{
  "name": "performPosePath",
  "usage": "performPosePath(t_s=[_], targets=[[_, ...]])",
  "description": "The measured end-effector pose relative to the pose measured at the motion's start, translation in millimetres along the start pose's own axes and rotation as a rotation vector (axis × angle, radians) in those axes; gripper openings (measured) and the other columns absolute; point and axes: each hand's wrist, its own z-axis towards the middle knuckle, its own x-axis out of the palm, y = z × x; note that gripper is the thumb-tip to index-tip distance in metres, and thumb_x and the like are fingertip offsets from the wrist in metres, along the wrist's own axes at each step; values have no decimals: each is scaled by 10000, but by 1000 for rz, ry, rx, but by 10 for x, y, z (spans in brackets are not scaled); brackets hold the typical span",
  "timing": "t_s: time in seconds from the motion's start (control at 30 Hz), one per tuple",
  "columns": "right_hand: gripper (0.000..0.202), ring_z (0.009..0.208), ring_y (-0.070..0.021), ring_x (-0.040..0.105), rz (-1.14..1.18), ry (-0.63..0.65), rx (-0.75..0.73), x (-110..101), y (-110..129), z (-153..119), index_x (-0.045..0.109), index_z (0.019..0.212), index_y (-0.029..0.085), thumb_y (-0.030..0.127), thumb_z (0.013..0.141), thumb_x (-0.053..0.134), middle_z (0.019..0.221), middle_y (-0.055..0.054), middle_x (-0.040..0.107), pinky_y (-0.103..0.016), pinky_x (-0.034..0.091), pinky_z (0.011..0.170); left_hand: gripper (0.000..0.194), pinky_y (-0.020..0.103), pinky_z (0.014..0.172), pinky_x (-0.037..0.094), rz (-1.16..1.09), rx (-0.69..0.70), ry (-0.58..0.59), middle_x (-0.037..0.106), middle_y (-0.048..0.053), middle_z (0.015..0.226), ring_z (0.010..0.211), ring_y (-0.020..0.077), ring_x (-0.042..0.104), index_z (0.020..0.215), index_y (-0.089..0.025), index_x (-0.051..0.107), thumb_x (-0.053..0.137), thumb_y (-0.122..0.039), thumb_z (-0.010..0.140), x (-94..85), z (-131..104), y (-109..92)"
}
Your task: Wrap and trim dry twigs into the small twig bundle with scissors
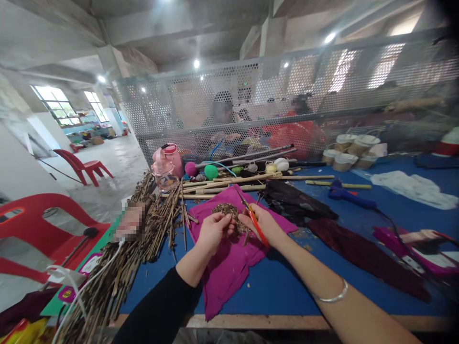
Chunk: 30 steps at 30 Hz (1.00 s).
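A magenta cloth (225,282) lies on the blue table, with a small heap of dry brown plant bits (224,209) on it. My left hand (215,231) is over the cloth at the near left of the heap, fingers curled and pressed together; what they pinch is too small to name. To its right, my right hand (263,222) holds scissors with red-orange handles (255,220), their blades pointing up and left past the heap. The two hands are close together, fingertips near the plant bits.
Long dry stalks (150,229) pile up at the left. Behind stand a pink jug (167,165), sticks and yarn balls (211,172). Dark cloth (301,198), a blue glue gun (349,195) and cups (346,161) are right. People sit beyond the mesh screen (172,105).
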Motion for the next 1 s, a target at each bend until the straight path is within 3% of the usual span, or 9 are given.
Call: performPosePath(t_s=[0.13,0.27,0.43,0.6,0.8,1.0], targets=[[444,707,-152,500,-425,101,-140,-200,2,-15,522,930,167,481,638,636,824,-39,552,-258,387,613,228,169,443,367,222,231,-149,572,-4,534,434,54,470,675,-94,616,683,-297,595,-61,44,-96],[523,853,-218,489,-660,136,-207,-250,-7,-22,530,963,168,498,584,674,923,-82,548,-314,378,735,193,169,399,280,312,339,-240,507,-38,460,388,44,390,658,-103,604,624,-293,630,-126,106,-89],[553,840,-219,500,-702,180,-171,-195,9,-35,542,973,175,515,562,686,904,-76,557,-308,371,737,190,178,425,305,374,383,-286,548,-26,497,405,55,404,711,-100,622,602,-265,618,-134,118,-83],[534,829,-209,516,-684,168,-172,-167,25,-31,547,981,169,541,610,636,897,-82,579,-273,367,691,182,208,555,397,646,508,-279,649,27,635,572,115,542,727,-110,667,542,-205,636,-105,43,-123],[433,626,-156,536,-690,214,-47,-185,63,-43,574,844,209,604,669,538,745,-38,622,-216,305,514,219,216,591,402,898,595,-279,658,20,659,594,121,554,759,-121,691,508,-226,698,-132,12,-121],[456,568,-146,533,-795,225,0,-215,68,-37,613,724,222,657,664,493,692,-49,638,-215,251,472,213,216,601,402,989,580,-278,669,20,676,600,121,565,763,-140,694,509,-236,721,-180,41,-124]])
